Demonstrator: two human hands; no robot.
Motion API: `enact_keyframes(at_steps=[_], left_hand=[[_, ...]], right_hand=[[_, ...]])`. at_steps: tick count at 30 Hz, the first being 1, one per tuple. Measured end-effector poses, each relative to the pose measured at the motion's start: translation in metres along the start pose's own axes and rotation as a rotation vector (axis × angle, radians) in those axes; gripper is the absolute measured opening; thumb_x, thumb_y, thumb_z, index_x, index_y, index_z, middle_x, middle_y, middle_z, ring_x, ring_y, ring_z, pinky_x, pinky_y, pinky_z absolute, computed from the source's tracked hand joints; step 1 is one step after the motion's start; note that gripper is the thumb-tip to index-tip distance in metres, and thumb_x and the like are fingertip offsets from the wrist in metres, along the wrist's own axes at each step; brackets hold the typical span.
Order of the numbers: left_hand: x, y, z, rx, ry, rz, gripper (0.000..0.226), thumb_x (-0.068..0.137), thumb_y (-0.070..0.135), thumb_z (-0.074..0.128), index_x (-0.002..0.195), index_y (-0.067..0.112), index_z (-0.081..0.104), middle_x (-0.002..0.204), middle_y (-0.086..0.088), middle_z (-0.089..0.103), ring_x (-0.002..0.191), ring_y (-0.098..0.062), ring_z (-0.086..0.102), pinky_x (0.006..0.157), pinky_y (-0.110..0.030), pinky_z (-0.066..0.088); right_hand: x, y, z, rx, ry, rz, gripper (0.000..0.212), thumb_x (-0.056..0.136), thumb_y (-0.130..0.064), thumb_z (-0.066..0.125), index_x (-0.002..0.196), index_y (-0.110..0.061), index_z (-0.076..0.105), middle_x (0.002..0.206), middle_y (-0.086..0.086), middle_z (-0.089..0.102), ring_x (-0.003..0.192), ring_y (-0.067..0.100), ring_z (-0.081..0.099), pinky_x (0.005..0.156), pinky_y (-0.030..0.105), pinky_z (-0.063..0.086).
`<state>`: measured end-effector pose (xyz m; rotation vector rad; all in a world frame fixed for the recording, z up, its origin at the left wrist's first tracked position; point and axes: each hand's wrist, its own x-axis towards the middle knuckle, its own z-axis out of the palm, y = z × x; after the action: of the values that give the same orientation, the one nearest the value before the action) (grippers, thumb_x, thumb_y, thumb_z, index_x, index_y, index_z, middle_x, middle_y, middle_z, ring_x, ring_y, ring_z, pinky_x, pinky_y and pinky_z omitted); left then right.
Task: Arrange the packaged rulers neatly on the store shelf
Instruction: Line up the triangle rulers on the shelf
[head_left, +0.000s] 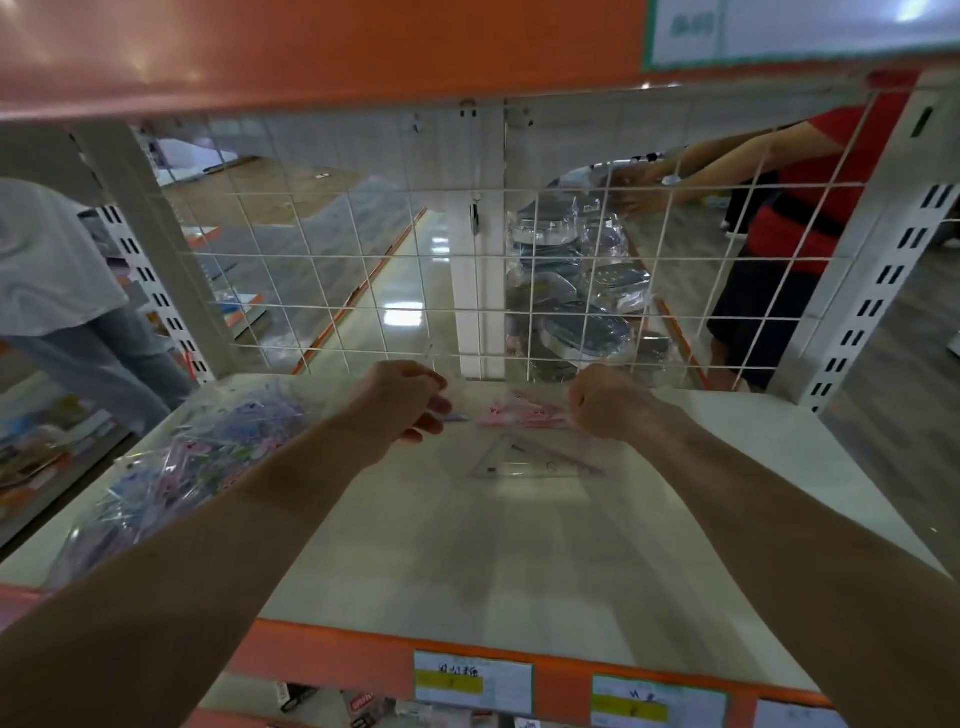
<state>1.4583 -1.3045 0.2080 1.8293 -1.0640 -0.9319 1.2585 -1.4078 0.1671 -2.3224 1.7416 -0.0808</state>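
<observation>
Centre frame: your hands meet at the back of the white shelf (467, 545), against the wire grid (363, 260). Your right hand (608, 402) is curled on the end of a pink ruler packet (519, 415), clear-wrapped and lying flat. The fingers (436, 405) of your left hand (405, 400) pinch a glossy clear packet (449, 371). A transparent set square (524, 462) lies just below. At lower left is a heap of ruler packets (197, 447), purple and pink.

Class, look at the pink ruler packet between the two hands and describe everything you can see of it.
The pink ruler packet is long, flat and pink with blurred print, in clear glossy plastic. It lies crosswise, low over the white shelf, toward its back. The right hand grips its right end; the left hand pinches the plastic at its left end.
</observation>
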Motion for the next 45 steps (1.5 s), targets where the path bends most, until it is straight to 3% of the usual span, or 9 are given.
enact_keyframes(at_steps=[5,10,13,17,24,32,39,42,45], left_hand=[[-0.003,0.005,0.004,-0.122,-0.17,-0.013,0.016,0.095,0.005,0.045,0.09,0.011,0.06,0.073,-0.007,0.071,0.053,-0.016,0.06,0.047,-0.021,0.04],[-0.01,0.014,0.015,-0.036,-0.371,0.096,0.014,0.094,0.008,0.051,0.094,0.013,0.064,0.083,-0.007,0.071,0.058,-0.013,0.059,0.052,-0.022,0.041],[-0.012,0.018,0.016,-0.043,-0.421,0.115,0.011,0.093,0.015,0.056,0.099,0.012,0.064,0.088,-0.007,0.07,0.064,-0.013,0.059,0.056,-0.022,0.042],[-0.01,0.012,-0.002,-0.216,-0.554,-0.059,0.041,0.096,0.041,0.043,0.106,0.006,0.062,0.091,-0.012,0.071,0.066,-0.018,0.063,0.056,-0.026,0.045],[-0.022,0.013,-0.002,-0.449,-0.51,-0.083,0.011,0.088,0.009,0.058,0.093,0.005,0.067,0.073,-0.007,0.068,0.055,-0.013,0.06,0.051,-0.023,0.051],[-0.035,0.016,0.009,-0.175,-0.116,0.213,0.02,0.084,-0.002,0.062,0.099,0.01,0.067,0.071,-0.001,0.072,0.065,-0.011,0.062,0.068,-0.022,0.055],[-0.043,0.015,0.019,-0.097,-0.033,0.319,0.016,0.083,0.002,0.065,0.087,0.016,0.071,0.066,0.006,0.072,0.071,-0.012,0.063,0.075,-0.022,0.055],[-0.045,0.02,0.018,0.009,0.09,0.368,0.016,0.084,0.01,0.066,0.081,0.025,0.07,0.075,0.012,0.068,0.071,-0.007,0.061,0.068,-0.013,0.051],[-0.051,0.028,0.017,-0.148,-0.051,0.232,0.009,0.088,0.018,0.062,0.083,0.014,0.069,0.083,-0.004,0.071,0.079,-0.02,0.065,0.08,-0.033,0.055]], right_hand=[[-0.017,-0.002,-0.013,0.056,0.033,-0.058,0.017,0.088,-0.021,0.059,0.071,-0.018,0.056,0.081,0.003,0.055,0.083,0.023,0.055,0.064,0.027,0.041],[-0.049,-0.027,-0.039,0.706,0.043,-0.244,0.019,0.089,-0.027,0.063,0.097,-0.01,0.068,0.085,0.007,0.067,0.07,0.014,0.06,0.062,0.026,0.045],[-0.058,-0.031,-0.044,0.737,0.016,-0.3,0.014,0.085,-0.017,0.069,0.098,-0.013,0.072,0.085,-0.001,0.069,0.078,0.012,0.064,0.068,0.022,0.049],[-0.065,-0.015,-0.048,0.875,0.142,-0.241,0.008,0.085,-0.013,0.068,0.085,-0.021,0.071,0.079,-0.01,0.067,0.071,0.001,0.06,0.061,0.011,0.045],[-0.08,-0.006,-0.042,1.066,0.197,-0.243,0.022,0.082,-0.002,0.069,0.081,-0.023,0.071,0.09,-0.009,0.069,0.081,0.002,0.065,0.083,0.023,0.055],[-0.097,0.006,-0.048,1.5,-0.006,-0.073,0.021,0.097,-0.008,0.048,0.111,-0.012,0.063,0.093,0.014,0.073,0.078,0.019,0.07,0.064,0.026,0.056],[-0.11,0.002,-0.046,1.319,0.061,-0.129,0.012,0.091,-0.014,0.061,0.089,-0.008,0.071,0.08,0.006,0.069,0.071,0.013,0.065,0.065,0.023,0.057],[-0.108,0.003,-0.044,1.119,0.345,-0.146,0.014,0.091,-0.015,0.061,0.088,-0.009,0.074,0.076,0.013,0.068,0.068,0.014,0.06,0.063,0.025,0.054],[-0.107,-0.001,-0.04,0.592,0.721,-0.328,0.017,0.09,-0.018,0.062,0.089,-0.008,0.076,0.076,0.011,0.065,0.066,0.011,0.055,0.06,0.026,0.042]])
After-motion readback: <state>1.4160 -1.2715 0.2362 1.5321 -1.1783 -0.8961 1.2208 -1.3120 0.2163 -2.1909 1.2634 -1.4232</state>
